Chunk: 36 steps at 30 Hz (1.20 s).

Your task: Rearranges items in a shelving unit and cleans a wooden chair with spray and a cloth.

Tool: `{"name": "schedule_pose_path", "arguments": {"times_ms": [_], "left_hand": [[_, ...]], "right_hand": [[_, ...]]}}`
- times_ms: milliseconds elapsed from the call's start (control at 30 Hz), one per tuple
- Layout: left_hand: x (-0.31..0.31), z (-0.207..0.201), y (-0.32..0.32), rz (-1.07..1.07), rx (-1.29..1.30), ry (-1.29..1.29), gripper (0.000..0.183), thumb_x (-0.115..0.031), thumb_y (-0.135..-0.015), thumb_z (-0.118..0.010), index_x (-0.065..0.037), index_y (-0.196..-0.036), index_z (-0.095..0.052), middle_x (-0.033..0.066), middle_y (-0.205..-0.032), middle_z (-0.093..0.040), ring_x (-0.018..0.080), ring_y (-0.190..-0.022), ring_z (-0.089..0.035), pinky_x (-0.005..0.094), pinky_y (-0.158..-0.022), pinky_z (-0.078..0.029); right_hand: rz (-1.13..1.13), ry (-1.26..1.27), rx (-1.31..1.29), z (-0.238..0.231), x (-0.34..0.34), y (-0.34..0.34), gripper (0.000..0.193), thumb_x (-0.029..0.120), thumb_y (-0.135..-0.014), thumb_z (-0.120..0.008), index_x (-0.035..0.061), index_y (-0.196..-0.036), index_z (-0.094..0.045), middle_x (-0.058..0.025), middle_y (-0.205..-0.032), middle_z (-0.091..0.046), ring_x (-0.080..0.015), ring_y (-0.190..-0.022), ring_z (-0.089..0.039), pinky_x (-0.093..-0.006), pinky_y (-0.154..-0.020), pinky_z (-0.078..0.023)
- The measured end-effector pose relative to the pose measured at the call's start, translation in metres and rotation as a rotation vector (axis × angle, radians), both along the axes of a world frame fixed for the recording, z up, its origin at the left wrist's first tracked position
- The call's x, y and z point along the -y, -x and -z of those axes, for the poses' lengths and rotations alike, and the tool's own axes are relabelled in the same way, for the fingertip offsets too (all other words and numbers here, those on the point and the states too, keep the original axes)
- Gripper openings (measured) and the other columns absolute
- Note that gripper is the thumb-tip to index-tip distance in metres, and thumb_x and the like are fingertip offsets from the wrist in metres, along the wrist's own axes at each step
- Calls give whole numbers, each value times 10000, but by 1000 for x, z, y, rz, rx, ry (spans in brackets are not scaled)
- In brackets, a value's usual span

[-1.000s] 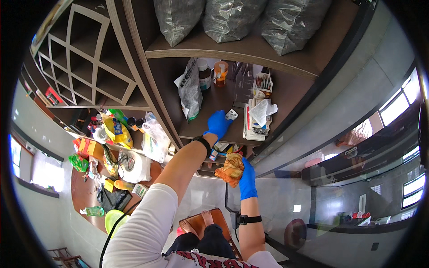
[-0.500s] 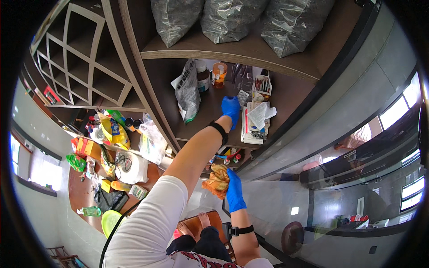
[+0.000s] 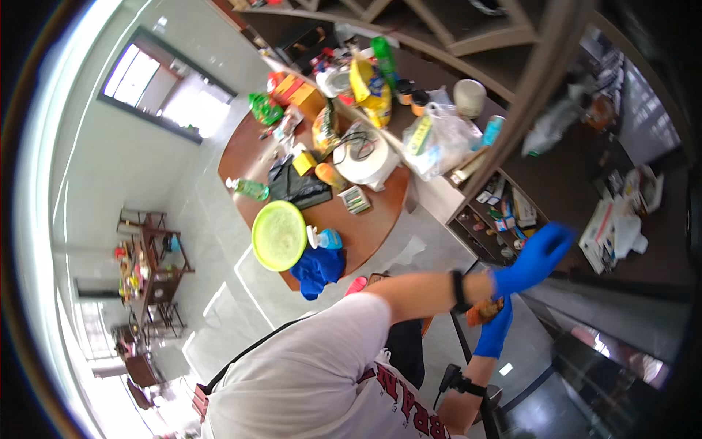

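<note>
My left hand (image 3: 535,257), in a blue glove, hovers at the front of an open cabinet shelf. Motion smears its fingers, so their grip cannot be made out. Beside it on the shelf lie white boxes (image 3: 598,238) with a crumpled white tissue (image 3: 629,233) on top. Below and partly behind my left wrist, my right hand (image 3: 496,331), also gloved in blue, is closed on an orange-brown cloth (image 3: 484,312). The left forearm hides part of that cloth. Farther back on the shelf a clear plastic bag (image 3: 553,130) and an orange jar (image 3: 601,111) appear blurred.
A brown table (image 3: 380,241) to the left carries a yellow-green round basin (image 3: 279,236), a blue cloth (image 3: 319,272), a blue pump bottle (image 3: 326,238) and a white appliance (image 3: 369,162). A white plastic bag (image 3: 439,143) sits on the counter. Small boxes (image 3: 504,212) fill a lower compartment.
The view has swung left, bringing the table and room into sight. My left hand has come back from deep in the shelf to its front. The right hand still holds the cloth.
</note>
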<state>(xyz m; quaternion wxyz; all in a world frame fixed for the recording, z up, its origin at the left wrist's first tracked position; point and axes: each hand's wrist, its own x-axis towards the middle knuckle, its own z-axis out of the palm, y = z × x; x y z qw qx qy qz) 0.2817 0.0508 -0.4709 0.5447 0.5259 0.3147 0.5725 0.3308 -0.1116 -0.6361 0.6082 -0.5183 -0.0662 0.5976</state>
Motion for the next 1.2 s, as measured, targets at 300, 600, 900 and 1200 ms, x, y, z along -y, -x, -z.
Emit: {"name": "schedule_pose_path", "arguments": {"times_ms": [300, 600, 900, 1200], "left_hand": [[190, 231, 345, -387, -677, 771, 241, -189, -819, -587, -4, -967, -631, 131, -885, -649, 217, -854, -616, 310, -776, -471], [60, 409, 485, -875, -333, 1110, 594, -384, -768, -662, 21, -1171, -501, 192, -1048, -600, 286, -955, -582, 369, -817, -456], [1, 529, 568, -949, 199, 773, 237, -247, -913, -470, -62, -939, -615, 56, -864, -604, 159, -737, -528, 323, -698, -460], [47, 458, 504, -573, -155, 801, 205, -180, -872, -491, -24, -835, -620, 71, -762, -598, 173, -608, -510, 323, -515, -432]], "right_hand": [[-255, 366, -162, 31, 0, 85, 434, 349, -917, -474, -27, -1130, -514, -130, -1136, -564, -254, -952, -599, -384, -810, -507], [-565, 445, 112, 69, 2, 178, 424, 321, -904, -494, -50, -1102, -549, -120, -1075, -595, -210, -901, -602, -320, -765, -499], [-709, 603, 322, 62, 51, 194, 369, 271, -920, -489, -56, -1060, -585, -113, -981, -642, -171, -811, -632, -289, -715, -520], [-529, 548, 295, 80, 55, 179, 398, 346, -887, -524, -16, -1025, -616, -78, -910, -654, -133, -806, -610, -283, -700, -480]]}}
